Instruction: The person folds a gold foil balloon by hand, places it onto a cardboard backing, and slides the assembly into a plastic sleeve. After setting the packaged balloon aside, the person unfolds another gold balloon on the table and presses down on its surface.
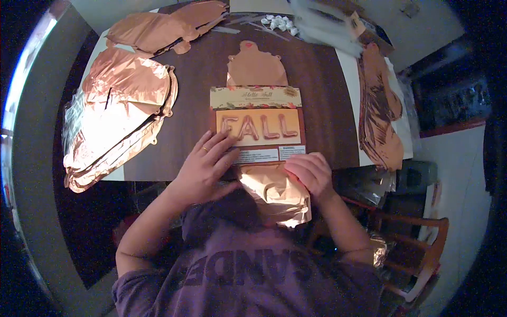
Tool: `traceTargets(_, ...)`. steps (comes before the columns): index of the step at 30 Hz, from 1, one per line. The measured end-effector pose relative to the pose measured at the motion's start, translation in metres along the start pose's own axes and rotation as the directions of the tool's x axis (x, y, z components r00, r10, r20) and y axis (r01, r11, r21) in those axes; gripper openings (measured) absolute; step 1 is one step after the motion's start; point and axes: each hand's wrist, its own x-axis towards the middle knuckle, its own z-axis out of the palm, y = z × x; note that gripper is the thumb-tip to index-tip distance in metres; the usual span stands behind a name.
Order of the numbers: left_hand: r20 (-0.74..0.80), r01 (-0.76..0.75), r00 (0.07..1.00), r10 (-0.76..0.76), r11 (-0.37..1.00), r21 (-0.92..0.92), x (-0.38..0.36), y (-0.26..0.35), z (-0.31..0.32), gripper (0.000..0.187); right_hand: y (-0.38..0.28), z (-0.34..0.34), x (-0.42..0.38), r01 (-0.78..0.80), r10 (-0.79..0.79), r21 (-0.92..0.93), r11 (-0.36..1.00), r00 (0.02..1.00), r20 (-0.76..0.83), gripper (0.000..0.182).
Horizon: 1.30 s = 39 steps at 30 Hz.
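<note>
A printed card (259, 99) with the word FALL on its front lies on the brown table before me, near its front edge. Flat rose-gold foil balloons lie with it: one foil piece (256, 66) sticks out past the card's far end, and another foil balloon (280, 193) hangs below its near end. My left hand (211, 164) rests on the card's left side, fingers stretched out over the letter F. At the card's lower right corner my right hand (311, 174) is closed, its curled fingers and thumb on the near foil balloon's upper right edge.
Stacked foil balloons (127, 90) lie at the left, with another foil stack (158, 29) behind. More foil (377, 105) lies along the right edge. Small white pieces (279, 24) and clear plastic (322, 24) sit at the back. A wooden chair (438, 243) stands lower right.
</note>
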Motion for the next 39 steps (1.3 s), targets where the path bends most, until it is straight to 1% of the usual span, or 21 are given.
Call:
traceTargets(1, -0.011, 0.006, 1.000, -0.006, 1.000, 0.014, 0.000, 0.000, 0.002, 0.068, 0.000, 0.001, 0.001, -0.014, 0.014, 0.020, 1.000, 1.000, -0.002, 0.026)
traceTargets(4, 0.006, 0.020, 1.000, -0.021, 0.999, 0.040, 0.004, 0.005, -0.005, 0.054, 0.002, -0.003, 0.006, -0.053, 0.052, 0.075, 0.996, 0.999, 0.018, 0.026)
traceTargets(7, -0.093, 0.004, 0.996, 0.003, 0.997, 0.072, 0.001, -0.002, 0.006, 0.038, 0.005, -0.003, 0.006, -0.050, 0.047, 0.109, 0.993, 0.998, 0.032, 0.027)
traceTargets(10, -0.178, 0.015, 0.984, -0.023, 0.999, -0.047, 0.002, -0.008, 0.006, 0.030, 0.007, -0.001, 0.008, -0.158, 0.154, 0.205, 0.966, 0.987, 0.036, 0.028)
traceTargets(11, -0.193, 0.053, 0.979, -0.070, 0.994, -0.093, 0.002, -0.009, 0.009, 0.031, 0.006, 0.001, 0.010, -0.283, 0.276, 0.140, 0.949, 0.959, 0.073, 0.032)
traceTargets(13, -0.220, 0.124, 0.962, -0.163, 0.975, -0.184, 0.003, -0.011, 0.013, 0.032, 0.001, 0.006, 0.020, -0.509, 0.506, -0.004, 0.861, 0.854, 0.122, 0.039)
traceTargets(16, -0.175, 0.317, 0.914, -0.366, 0.914, -0.253, 0.009, 0.000, 0.007, 0.042, -0.004, 0.004, 0.041, -0.547, 0.545, -0.024, 0.837, 0.830, 0.120, 0.058)
traceTargets(17, -0.182, 0.343, 0.894, -0.409, 0.887, -0.309, 0.010, 0.001, 0.005, 0.045, -0.007, 0.005, 0.044, -0.589, 0.586, -0.046, 0.807, 0.789, 0.186, 0.072)
traceTargets(19, -0.188, 0.386, 0.848, -0.495, 0.822, -0.418, 0.011, 0.002, 0.003, 0.051, -0.006, 0.011, 0.038, -0.443, 0.470, -0.185, 0.877, 0.870, 0.148, 0.072)
traceTargets(20, -0.261, 0.284, 0.903, -0.341, 0.931, -0.231, 0.013, 0.000, 0.001, 0.054, -0.006, 0.013, 0.036, -0.361, 0.403, -0.257, 0.896, 0.905, 0.135, 0.072)
traceTargets(21, -0.298, 0.169, 0.939, -0.170, 0.985, -0.027, 0.016, -0.003, -0.001, 0.058, -0.009, 0.011, 0.038, -0.371, 0.429, -0.287, 0.883, 0.886, 0.177, 0.069)
traceTargets(22, -0.296, 0.046, 0.955, 0.009, 0.983, 0.178, 0.019, -0.003, -0.005, 0.062, -0.013, 0.008, 0.041, -0.381, 0.457, -0.318, 0.869, 0.862, 0.217, 0.066)
traceTargets(23, -0.173, -0.027, 0.983, 0.058, 0.984, 0.173, 0.024, 0.005, -0.007, 0.064, -0.015, 0.006, 0.044, -0.390, 0.487, -0.350, 0.852, 0.835, 0.255, 0.063)
traceTargets(25, 0.072, -0.163, 0.985, 0.154, 0.977, 0.139, 0.039, 0.033, -0.009, 0.070, -0.014, 0.002, 0.046, -0.365, 0.504, -0.414, 0.834, 0.810, 0.300, 0.057)
traceTargets(26, 0.127, -0.151, 0.982, 0.137, 0.982, 0.111, 0.039, 0.035, -0.004, 0.074, -0.013, 0.000, 0.049, -0.348, 0.509, -0.445, 0.825, 0.800, 0.319, 0.054)
traceTargets(28, 0.238, -0.120, 0.966, 0.104, 0.991, 0.054, 0.037, 0.031, 0.015, 0.084, -0.008, -0.013, 0.061, -0.419, 0.533, -0.342, 0.841, 0.752, 0.388, 0.048)
traceTargets(29, 0.249, -0.076, 0.967, 0.044, 0.990, 0.118, 0.036, 0.029, 0.019, 0.088, -0.002, -0.018, 0.066, -0.457, 0.542, -0.292, 0.840, 0.727, 0.422, 0.045)
traceTargets(32, 0.286, -0.097, 0.956, 0.061, 0.989, 0.112, 0.036, 0.026, 0.018, 0.090, 0.040, -0.024, 0.076, -0.595, 0.611, -0.149, 0.790, 0.742, 0.277, 0.040)
traceTargets(33, 0.288, -0.106, 0.956, 0.061, 0.984, 0.141, 0.036, 0.026, 0.018, 0.090, 0.056, -0.023, 0.080, -0.566, 0.571, -0.076, 0.821, 0.807, 0.151, 0.043)
traceTargets(36, 0.282, -0.127, 0.957, 0.067, 0.971, 0.201, 0.037, 0.026, 0.018, 0.090, 0.085, -0.016, 0.098, -0.683, 0.671, 0.097, 0.724, 0.730, 0.127, 0.042)
traceTargets(39, 0.266, -0.140, 0.961, 0.080, 0.967, 0.212, 0.035, 0.024, 0.022, 0.091, 0.116, -0.017, 0.113, -0.783, 0.671, 0.105, 0.613, 0.586, 0.454, 0.036)
